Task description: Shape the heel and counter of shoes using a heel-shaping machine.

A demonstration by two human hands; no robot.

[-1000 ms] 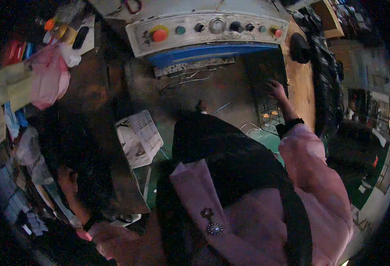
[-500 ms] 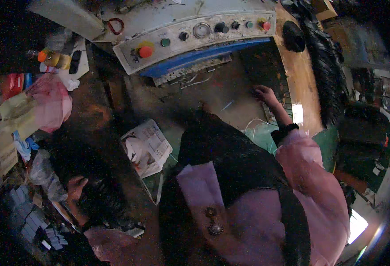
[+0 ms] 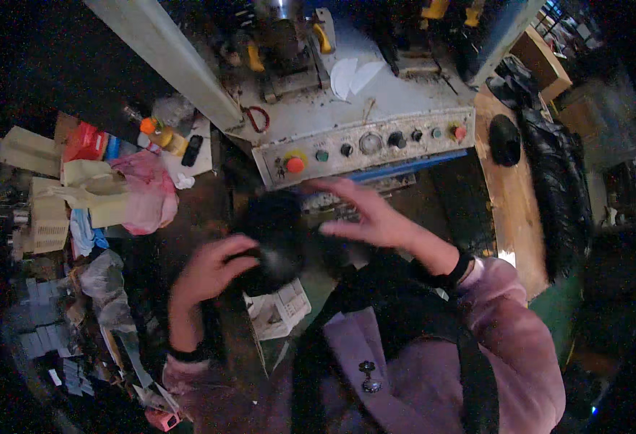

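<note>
Both my hands are raised in front of my chest and blurred by motion. My left hand [image 3: 213, 271] curls its fingers around the lower left side of a dark, soft-looking black object [image 3: 278, 235]. My right hand [image 3: 365, 217] has its fingers spread and lies flat against the object's upper right side. Blur and darkness hide the object's exact shape. Just beyond my hands is a grey machine control panel [image 3: 368, 145] with a red button on a yellow ring and several knobs.
A folded newspaper [image 3: 278, 311] lies below my hands. A pink plastic bag [image 3: 148, 192] and cream-coloured boxes [image 3: 50, 210] crowd the left side. On the right a wooden board [image 3: 509, 195] carries a black rounded object [image 3: 504, 137], with black sheeting [image 3: 560, 181] beside it.
My left hand has come up from the lower left and my right hand has pulled back from the dark panel at the right. Both now meet at the black object. The view has tilted toward the machine.
</note>
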